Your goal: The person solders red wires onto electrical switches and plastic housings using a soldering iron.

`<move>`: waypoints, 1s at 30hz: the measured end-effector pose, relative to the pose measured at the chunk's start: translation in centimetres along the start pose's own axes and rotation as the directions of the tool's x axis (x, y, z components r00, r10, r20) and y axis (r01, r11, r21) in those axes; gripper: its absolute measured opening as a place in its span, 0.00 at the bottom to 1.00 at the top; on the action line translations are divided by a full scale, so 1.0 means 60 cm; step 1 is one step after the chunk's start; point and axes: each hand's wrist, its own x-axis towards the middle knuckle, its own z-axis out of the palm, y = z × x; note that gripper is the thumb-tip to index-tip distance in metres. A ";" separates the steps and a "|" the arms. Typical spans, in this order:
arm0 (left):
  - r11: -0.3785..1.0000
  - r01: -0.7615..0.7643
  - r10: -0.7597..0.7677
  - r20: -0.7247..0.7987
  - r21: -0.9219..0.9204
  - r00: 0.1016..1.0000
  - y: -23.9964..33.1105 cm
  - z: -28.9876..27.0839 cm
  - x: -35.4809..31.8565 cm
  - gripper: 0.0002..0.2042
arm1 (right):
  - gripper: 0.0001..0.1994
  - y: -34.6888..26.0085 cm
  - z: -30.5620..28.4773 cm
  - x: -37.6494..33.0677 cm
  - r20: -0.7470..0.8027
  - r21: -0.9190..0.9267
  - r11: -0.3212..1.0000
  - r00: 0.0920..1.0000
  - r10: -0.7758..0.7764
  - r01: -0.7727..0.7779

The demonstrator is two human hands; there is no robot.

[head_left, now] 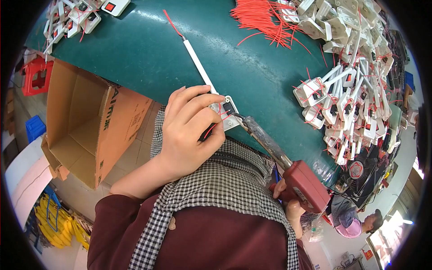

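Observation:
My left hand (189,130) is closed at the near end of a white plastic housing (232,122), thumb and index finger pinching a thin red wire (223,118). Its other fingers reach over the housing. A black switch back (228,108) sits inside the housing. From the housing a white tube (196,60) runs away toward the far left, a red lead (172,23) coming out of its far end. My right hand (288,200), partly hidden, grips a dark red soldering gun (306,186). The gun's tip is at the switch, beside the wire; whether they touch, I cannot tell.
A green tabletop (148,54) lies under the work. Red wires (261,20) are bundled at the back. Several white housings with tubes (346,103) are piled at right, more housings (74,20) far left. An open cardboard box (85,121) stands left; a person (351,220) is lower right.

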 end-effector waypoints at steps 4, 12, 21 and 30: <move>1.000 0.006 -0.006 -0.002 0.008 1.000 0.000 0.001 -0.005 0.07 | 0.44 0.017 -0.006 0.000 0.012 0.049 0.999 1.000 0.007 -0.008; 1.000 0.012 -0.011 0.032 -0.013 0.999 0.001 -0.003 -0.004 0.06 | 0.47 -0.007 0.015 0.007 -0.073 0.033 0.996 0.993 0.090 -0.087; 0.999 0.022 -0.021 0.063 -0.024 0.998 0.002 -0.006 -0.002 0.06 | 0.49 -0.016 0.022 0.012 -0.109 0.000 0.995 0.989 0.100 -0.100; 1.000 0.026 -0.025 0.068 -0.016 0.997 0.004 -0.006 -0.001 0.06 | 0.43 -0.005 0.025 0.013 -0.096 -0.001 1.000 0.995 -0.012 0.012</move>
